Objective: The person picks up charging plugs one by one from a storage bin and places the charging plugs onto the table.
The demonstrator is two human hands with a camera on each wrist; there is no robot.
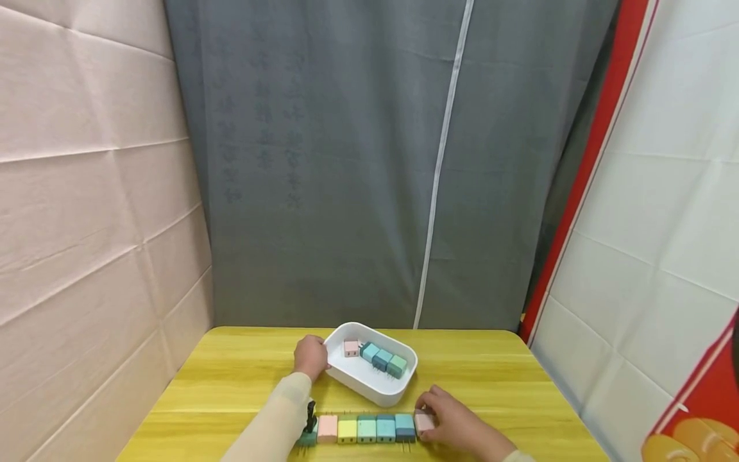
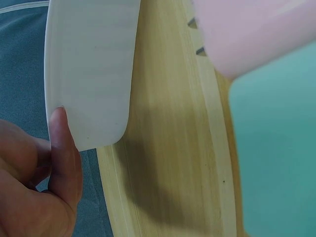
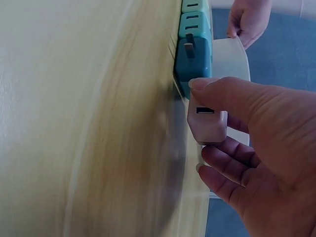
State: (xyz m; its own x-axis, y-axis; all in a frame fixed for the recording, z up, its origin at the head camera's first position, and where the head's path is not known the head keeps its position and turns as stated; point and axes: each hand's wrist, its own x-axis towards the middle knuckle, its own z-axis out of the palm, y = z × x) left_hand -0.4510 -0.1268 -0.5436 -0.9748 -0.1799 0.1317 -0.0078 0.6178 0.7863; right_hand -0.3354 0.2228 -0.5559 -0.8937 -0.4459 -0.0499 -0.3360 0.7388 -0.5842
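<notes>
My left hand (image 1: 311,356) grips the left rim of a white plastic tray (image 1: 369,387), the thumb lying over its edge in the left wrist view. With thumb and fingers my right hand (image 1: 456,423) pinches a pale pink USB charger (image 1: 424,421), whose port shows in the right wrist view. This charger is at the right end of a row of chargers, beside a dark blue charger (image 1: 405,428). Further left in the row are a yellow charger (image 1: 347,430) and a pink charger (image 1: 327,428). Metal prongs stick out from several of them.
Inside the tray lie a pink charger (image 1: 351,348), a green charger (image 1: 396,366) and blue ones. The yellow wood-grain table (image 1: 231,372) ends at a grey curtain (image 1: 346,192). Pale cloth walls stand left and right. A small black object (image 1: 310,417) sits by my left sleeve.
</notes>
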